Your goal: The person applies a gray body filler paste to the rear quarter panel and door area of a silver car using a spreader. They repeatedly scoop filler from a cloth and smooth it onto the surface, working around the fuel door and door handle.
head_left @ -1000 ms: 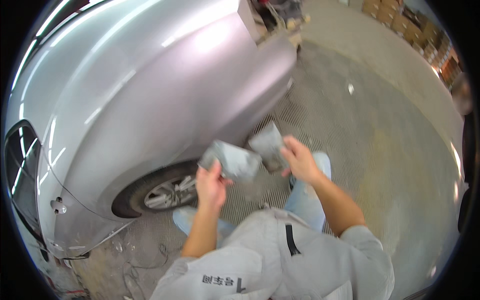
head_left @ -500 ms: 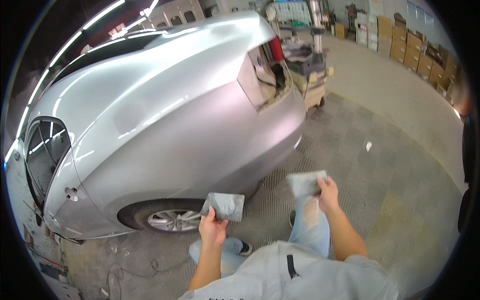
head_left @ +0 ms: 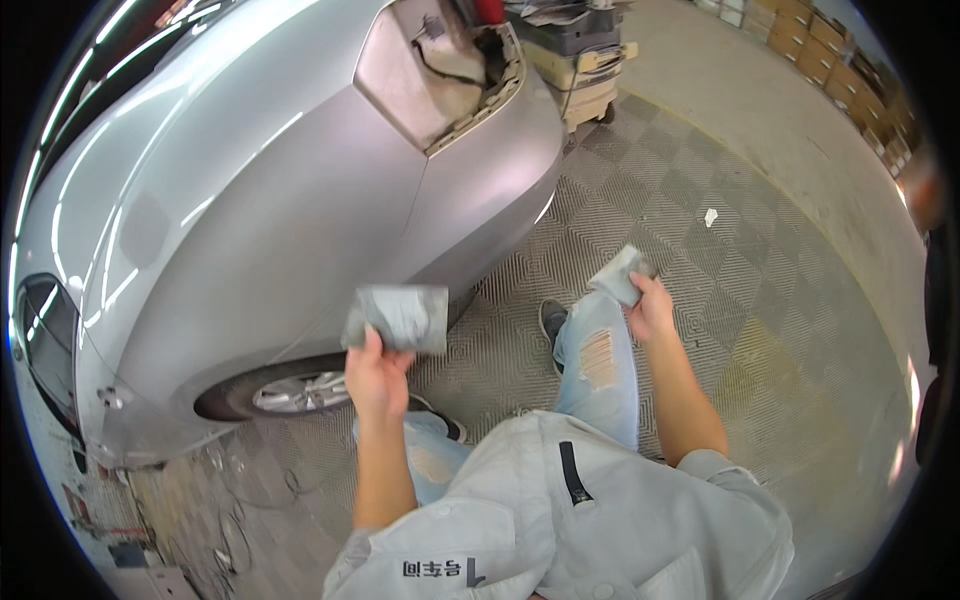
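Note:
My left hand [head_left: 376, 382] grips a flat, rectangular grey putty spreader [head_left: 412, 315], thumb on top and fingers beneath. Pale grey paste is smeared over its face. To the right, above my knee, my right hand [head_left: 652, 312] is closed around a second grey putty spreader [head_left: 614, 276], tilted and partly blurred. The two spreaders are well apart. Nearest my left hand is the rear side of a silver car [head_left: 290, 220], with its wheel [head_left: 295, 393] just beyond that hand.
An uncovered tail-light opening [head_left: 440, 85] shows at the car's rear corner. Behind it stands a wheeled cart [head_left: 585, 75]. A white scrap [head_left: 711, 217] lies on the patterned floor [head_left: 670, 190]. Cardboard boxes [head_left: 800, 40] line the far right. Another person [head_left: 928, 195] appears at the right edge.
The view has tipped downward, so the car and both hands sit higher in the picture. The right spreader has turned and appears narrower. Both hands keep their hold.

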Action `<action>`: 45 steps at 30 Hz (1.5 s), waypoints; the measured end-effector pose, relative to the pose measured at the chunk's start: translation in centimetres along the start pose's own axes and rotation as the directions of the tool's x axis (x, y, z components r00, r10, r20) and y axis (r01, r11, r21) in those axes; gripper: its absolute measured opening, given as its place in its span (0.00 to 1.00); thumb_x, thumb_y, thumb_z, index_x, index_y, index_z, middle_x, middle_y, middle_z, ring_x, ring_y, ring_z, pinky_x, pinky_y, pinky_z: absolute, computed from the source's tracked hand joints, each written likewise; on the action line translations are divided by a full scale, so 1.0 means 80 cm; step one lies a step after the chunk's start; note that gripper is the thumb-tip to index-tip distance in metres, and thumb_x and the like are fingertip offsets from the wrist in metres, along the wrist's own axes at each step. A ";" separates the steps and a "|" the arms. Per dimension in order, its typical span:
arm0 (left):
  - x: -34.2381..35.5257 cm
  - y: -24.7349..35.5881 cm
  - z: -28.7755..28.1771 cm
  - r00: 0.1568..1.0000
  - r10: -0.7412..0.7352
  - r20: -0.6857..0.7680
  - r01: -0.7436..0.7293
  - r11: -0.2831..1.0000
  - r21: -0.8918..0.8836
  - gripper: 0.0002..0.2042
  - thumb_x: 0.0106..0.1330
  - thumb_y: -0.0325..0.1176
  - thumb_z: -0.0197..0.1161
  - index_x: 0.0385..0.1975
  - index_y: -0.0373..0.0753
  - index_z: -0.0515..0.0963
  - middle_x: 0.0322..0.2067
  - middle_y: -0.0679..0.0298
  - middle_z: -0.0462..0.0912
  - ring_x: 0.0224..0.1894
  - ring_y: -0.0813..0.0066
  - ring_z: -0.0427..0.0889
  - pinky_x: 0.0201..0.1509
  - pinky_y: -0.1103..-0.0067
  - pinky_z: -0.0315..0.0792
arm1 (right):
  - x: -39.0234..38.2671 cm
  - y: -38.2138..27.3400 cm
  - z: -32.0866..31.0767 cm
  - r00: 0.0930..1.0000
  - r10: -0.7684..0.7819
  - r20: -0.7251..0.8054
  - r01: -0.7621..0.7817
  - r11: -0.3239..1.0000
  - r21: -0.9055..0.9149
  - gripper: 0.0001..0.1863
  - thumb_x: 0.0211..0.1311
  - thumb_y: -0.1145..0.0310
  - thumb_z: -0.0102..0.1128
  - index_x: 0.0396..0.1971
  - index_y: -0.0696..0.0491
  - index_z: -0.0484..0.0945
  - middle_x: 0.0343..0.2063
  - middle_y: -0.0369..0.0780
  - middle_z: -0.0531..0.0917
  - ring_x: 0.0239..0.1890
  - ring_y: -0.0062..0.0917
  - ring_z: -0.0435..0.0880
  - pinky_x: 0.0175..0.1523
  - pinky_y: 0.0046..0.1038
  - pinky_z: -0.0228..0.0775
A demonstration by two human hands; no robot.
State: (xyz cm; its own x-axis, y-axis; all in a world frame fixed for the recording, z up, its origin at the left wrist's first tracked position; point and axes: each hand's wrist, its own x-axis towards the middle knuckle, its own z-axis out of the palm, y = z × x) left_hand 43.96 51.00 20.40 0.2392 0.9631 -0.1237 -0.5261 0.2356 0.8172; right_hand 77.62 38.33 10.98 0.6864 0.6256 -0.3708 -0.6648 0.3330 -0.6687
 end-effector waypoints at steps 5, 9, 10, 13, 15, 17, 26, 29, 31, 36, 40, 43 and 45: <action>0.041 0.050 0.085 0.977 0.187 0.102 -0.191 0.981 0.038 0.11 0.68 0.35 0.49 0.46 0.39 0.68 0.40 0.61 0.78 0.37 0.69 0.81 0.32 0.72 0.79 | -0.022 -0.052 0.091 0.847 -0.258 0.464 0.462 0.789 -0.405 0.13 0.61 0.79 0.46 0.46 0.58 0.70 0.41 0.38 0.78 0.43 0.25 0.77 0.51 0.28 0.69; 0.048 0.072 0.130 0.934 0.265 0.242 -0.282 0.959 0.038 0.11 0.68 0.34 0.46 0.46 0.37 0.67 0.37 0.59 0.79 0.34 0.66 0.82 0.32 0.69 0.81 | -0.056 -0.080 0.183 0.061 -0.366 0.928 0.947 -0.272 -0.170 0.16 0.44 0.80 0.56 0.38 0.54 0.76 0.36 0.40 0.80 0.39 0.32 0.79 0.47 0.28 0.70; 0.048 0.075 0.138 0.927 0.282 0.247 -0.302 0.952 0.048 0.10 0.68 0.33 0.46 0.45 0.36 0.67 0.37 0.59 0.79 0.34 0.67 0.82 0.32 0.69 0.81 | -0.063 -0.081 0.205 -0.086 -0.352 0.932 0.942 -0.334 -0.039 0.17 0.42 0.78 0.56 0.38 0.54 0.77 0.36 0.40 0.80 0.39 0.33 0.79 0.47 0.28 0.70; 0.051 0.081 0.155 0.937 0.318 0.147 -0.328 0.944 0.049 0.09 0.68 0.33 0.48 0.42 0.36 0.69 0.35 0.59 0.79 0.29 0.69 0.82 0.28 0.71 0.81 | -0.079 -0.078 0.259 -0.349 -0.245 0.904 0.855 -0.477 0.201 0.18 0.40 0.73 0.55 0.38 0.52 0.78 0.38 0.40 0.79 0.40 0.32 0.78 0.46 0.31 0.70; 0.052 0.087 0.158 0.917 0.372 0.146 -0.378 0.925 0.020 0.08 0.68 0.32 0.49 0.41 0.35 0.69 0.35 0.60 0.79 0.30 0.71 0.82 0.29 0.74 0.80 | -0.086 -0.072 0.279 -0.396 -0.205 0.895 0.836 -0.485 0.258 0.18 0.43 0.70 0.54 0.39 0.51 0.78 0.40 0.39 0.78 0.41 0.30 0.77 0.46 0.32 0.69; 0.054 0.089 0.158 0.901 0.418 0.111 -0.420 0.908 -0.012 0.08 0.68 0.31 0.49 0.41 0.35 0.70 0.35 0.61 0.78 0.31 0.73 0.81 0.30 0.76 0.79 | -0.089 -0.064 0.295 -0.408 -0.199 0.891 0.835 -0.477 0.276 0.19 0.41 0.70 0.54 0.40 0.49 0.78 0.41 0.38 0.78 0.43 0.30 0.77 0.46 0.33 0.69; 0.084 0.098 0.166 0.753 0.651 0.091 -0.656 0.735 0.168 0.10 0.65 0.27 0.53 0.44 0.31 0.71 0.38 0.63 0.78 0.37 0.78 0.77 0.39 0.79 0.73 | -0.078 -0.061 0.325 -0.349 -0.081 0.934 0.872 -0.393 0.292 0.22 0.38 0.75 0.56 0.41 0.48 0.78 0.40 0.36 0.79 0.43 0.27 0.77 0.47 0.30 0.68; 0.086 0.119 0.165 0.652 0.748 0.123 -0.751 0.615 0.239 0.12 0.66 0.30 0.52 0.46 0.32 0.70 0.38 0.63 0.78 0.34 0.79 0.78 0.30 0.83 0.74 | -0.068 -0.076 0.345 -0.360 0.011 0.933 0.863 -0.375 0.338 0.19 0.40 0.76 0.55 0.38 0.49 0.78 0.38 0.36 0.79 0.42 0.27 0.77 0.45 0.30 0.68; 0.101 0.153 0.159 0.521 0.850 0.075 -0.851 0.511 0.120 0.12 0.67 0.31 0.51 0.47 0.33 0.70 0.37 0.62 0.78 0.33 0.79 0.79 0.26 0.84 0.74 | -0.059 -0.092 0.371 -0.362 0.096 0.927 0.843 -0.392 0.369 0.17 0.43 0.77 0.54 0.36 0.49 0.76 0.36 0.35 0.79 0.41 0.27 0.78 0.45 0.30 0.67; 0.130 0.204 0.120 0.761 0.648 0.036 -0.640 0.758 -0.124 0.13 0.68 0.30 0.49 0.49 0.34 0.69 0.41 0.62 0.78 0.38 0.75 0.79 0.36 0.79 0.75 | -0.028 -0.173 0.482 -0.177 -0.244 0.954 0.845 -0.535 0.019 0.12 0.53 0.77 0.48 0.36 0.52 0.77 0.30 0.42 0.80 0.32 0.36 0.79 0.39 0.32 0.70; 0.160 0.193 0.089 0.838 0.516 0.180 -0.501 0.857 -0.123 0.13 0.67 0.27 0.48 0.49 0.34 0.69 0.46 0.63 0.76 0.47 0.73 0.75 0.49 0.75 0.70 | -0.011 -0.203 0.574 -0.087 -0.169 0.982 0.760 -0.649 -0.045 0.11 0.59 0.72 0.47 0.39 0.54 0.77 0.34 0.44 0.80 0.38 0.40 0.78 0.42 0.36 0.69; 0.175 0.184 0.075 0.841 0.486 0.237 -0.469 0.874 -0.128 0.13 0.66 0.27 0.48 0.49 0.34 0.69 0.48 0.62 0.74 0.49 0.71 0.73 0.54 0.74 0.66 | -0.003 -0.202 0.607 -0.030 -0.132 0.991 0.785 -0.617 -0.059 0.13 0.59 0.72 0.46 0.41 0.52 0.77 0.34 0.44 0.80 0.39 0.40 0.77 0.43 0.36 0.68; 0.178 0.182 0.068 0.835 0.485 0.260 -0.466 0.874 -0.133 0.13 0.66 0.27 0.48 0.49 0.34 0.69 0.47 0.62 0.74 0.49 0.72 0.73 0.53 0.74 0.67 | 0.000 -0.199 0.622 0.017 -0.109 0.994 0.794 -0.602 -0.080 0.21 0.47 0.78 0.47 0.42 0.47 0.77 0.32 0.44 0.81 0.39 0.38 0.78 0.41 0.36 0.69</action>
State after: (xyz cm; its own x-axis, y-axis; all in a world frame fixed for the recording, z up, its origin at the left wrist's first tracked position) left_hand 44.13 67.40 33.61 0.1569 0.8844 0.4395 -0.6803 -0.2258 0.6973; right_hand 73.57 68.12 53.68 -0.2089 0.6759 0.7068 0.9691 0.2399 0.0570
